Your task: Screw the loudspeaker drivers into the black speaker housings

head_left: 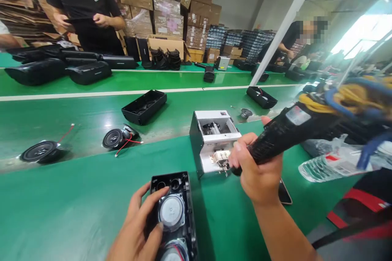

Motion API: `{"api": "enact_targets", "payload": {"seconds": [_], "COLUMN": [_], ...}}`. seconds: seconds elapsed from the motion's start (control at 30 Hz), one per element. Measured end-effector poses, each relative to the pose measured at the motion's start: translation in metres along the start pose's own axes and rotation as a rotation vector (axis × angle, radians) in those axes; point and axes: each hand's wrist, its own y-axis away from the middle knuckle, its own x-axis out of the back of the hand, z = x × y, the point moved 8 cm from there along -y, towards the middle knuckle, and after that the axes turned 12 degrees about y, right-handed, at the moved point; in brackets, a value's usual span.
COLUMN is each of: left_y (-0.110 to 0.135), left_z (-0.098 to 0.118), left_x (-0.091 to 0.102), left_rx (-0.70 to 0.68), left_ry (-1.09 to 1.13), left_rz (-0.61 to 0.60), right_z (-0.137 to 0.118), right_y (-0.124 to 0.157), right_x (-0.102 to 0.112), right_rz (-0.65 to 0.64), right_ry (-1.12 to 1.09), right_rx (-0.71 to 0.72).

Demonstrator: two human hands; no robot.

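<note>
My left hand (142, 224) grips a black speaker housing (191, 216) near the bottom of the view, its thumb and fingertips at the edge of a round silver speaker driver (171, 211). A second driver (175, 251) with a red wire sits below it, cut off by the frame. My right hand (259, 171) is wrapped round a black electric screwdriver (275, 134), tilted with its lower end toward a white and black screw feeder (214, 134). The screwdriver's bit is hidden by my fingers and the feeder's front.
Loose speakers (39, 151) (113, 138) and an open black housing (143, 107) lie beyond the green mat. A plastic water bottle (330, 168) lies at right, with a phone (284, 191) partly behind my wrist. Across the line, a person (87, 16) stands behind several black housings (36, 71).
</note>
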Motion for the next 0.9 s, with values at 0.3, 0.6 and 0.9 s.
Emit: {"api": "enact_targets", "payload": {"seconds": [0.3, 0.6, 0.9], "left_y": [0.005, 0.006, 0.006], "left_z": [0.006, 0.004, 0.007], "left_x": [-0.003, -0.009, -0.01], "left_rx": [-0.001, 0.025, 0.04], "left_ry": [-0.076, -0.124, -0.152], "left_rz": [-0.013, -0.084, -0.118], "right_z": [-0.044, -0.017, -0.011], "right_y": [0.074, 0.106, 0.104], "right_x": [-0.032, -0.049, -0.054], "right_rz": [-0.16, -0.187, -0.194], "right_ry": [-0.317, -0.237, -0.178], "right_rx": [-0.155, -0.141, -0.151]}}
